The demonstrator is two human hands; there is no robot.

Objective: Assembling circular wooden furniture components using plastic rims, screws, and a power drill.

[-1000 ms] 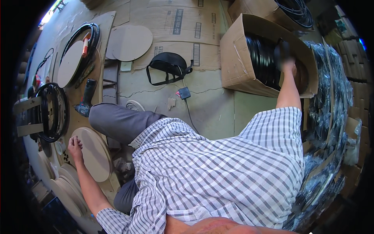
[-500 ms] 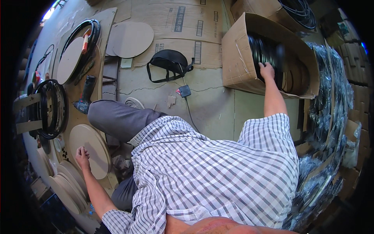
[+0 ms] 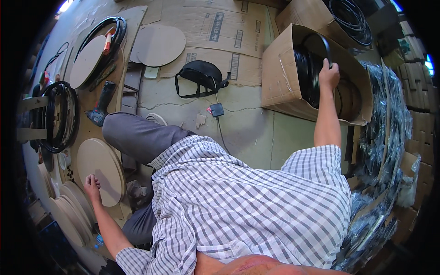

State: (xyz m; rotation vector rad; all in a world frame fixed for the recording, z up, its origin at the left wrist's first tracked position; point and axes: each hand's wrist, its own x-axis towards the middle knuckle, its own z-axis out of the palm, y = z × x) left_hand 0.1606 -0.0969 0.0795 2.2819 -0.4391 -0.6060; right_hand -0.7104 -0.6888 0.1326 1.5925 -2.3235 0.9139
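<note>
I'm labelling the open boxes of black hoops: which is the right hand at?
The nearer box: the right hand grips a black hoop at its opening. The farther box, upper right, holds black coils but no hand touches it.

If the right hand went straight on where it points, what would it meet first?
Probably the far wall of the open box, beyond the black hoop the right hand holds; height is unclear, so it might pass above instead.

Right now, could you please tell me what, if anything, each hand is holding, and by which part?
The right hand grips a black hoop by the right side of its rim; the left hand, loosely curled, shows nothing held.
</note>
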